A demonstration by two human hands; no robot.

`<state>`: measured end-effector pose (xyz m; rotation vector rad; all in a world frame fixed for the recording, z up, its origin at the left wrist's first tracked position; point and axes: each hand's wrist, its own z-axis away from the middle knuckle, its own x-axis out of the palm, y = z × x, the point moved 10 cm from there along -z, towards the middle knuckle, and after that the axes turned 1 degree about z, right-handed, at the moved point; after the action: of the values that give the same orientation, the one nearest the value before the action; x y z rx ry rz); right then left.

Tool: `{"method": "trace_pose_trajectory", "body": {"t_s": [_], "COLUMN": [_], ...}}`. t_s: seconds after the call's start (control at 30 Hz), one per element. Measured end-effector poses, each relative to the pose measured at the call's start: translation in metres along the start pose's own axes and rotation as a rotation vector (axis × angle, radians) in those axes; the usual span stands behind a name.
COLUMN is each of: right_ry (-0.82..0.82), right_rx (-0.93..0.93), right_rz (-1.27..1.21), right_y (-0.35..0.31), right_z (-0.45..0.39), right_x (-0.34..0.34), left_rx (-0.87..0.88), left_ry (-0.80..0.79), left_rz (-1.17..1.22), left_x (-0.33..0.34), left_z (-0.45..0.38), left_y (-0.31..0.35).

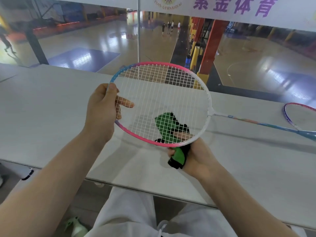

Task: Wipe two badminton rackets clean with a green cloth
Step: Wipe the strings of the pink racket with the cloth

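Note:
A badminton racket (pixel 207 97) with a pink, blue and white frame and white strings is held above the grey table (pixel 42 106), its shaft running off to the right. My left hand (pixel 102 113) grips the left side of the frame, thumb on the rim and fingers behind the strings. My right hand (pixel 196 154) holds a green cloth with black edging (pixel 177 155) wrapped over the lower right rim; part of the cloth shows through the strings. A second racket (pixel 285 115) with a purple and pink frame lies on the table at the far right, partly cut off.
The table's front edge runs just above my lap in white trousers. Behind the table a glass barrier looks down on a sports hall with a few distant people. A vertical metal post (pixel 138 29) stands behind the racket.

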<state>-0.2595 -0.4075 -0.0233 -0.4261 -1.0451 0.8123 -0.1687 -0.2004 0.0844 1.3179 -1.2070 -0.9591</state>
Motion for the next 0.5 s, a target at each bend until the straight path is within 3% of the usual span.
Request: {"method": "trace_pose_trajectory", "body": {"t_s": [0.23,0.5], "right_ry": [-0.133,-0.428], "right_rx": [0.019,-0.012], "right_rz": [-0.153,-0.249], "right_y": [0.021,0.018], "right_z": [-0.014,-0.015], "right_x": [0.025,0.036], "left_rx": [0.014,0.034], "left_ry": [-0.007,-0.068], "left_rz": [0.029,-0.018], "left_x": [0.004,0.017], "left_z": [0.001,-0.004], "left_y": [-0.003,-0.005]}}
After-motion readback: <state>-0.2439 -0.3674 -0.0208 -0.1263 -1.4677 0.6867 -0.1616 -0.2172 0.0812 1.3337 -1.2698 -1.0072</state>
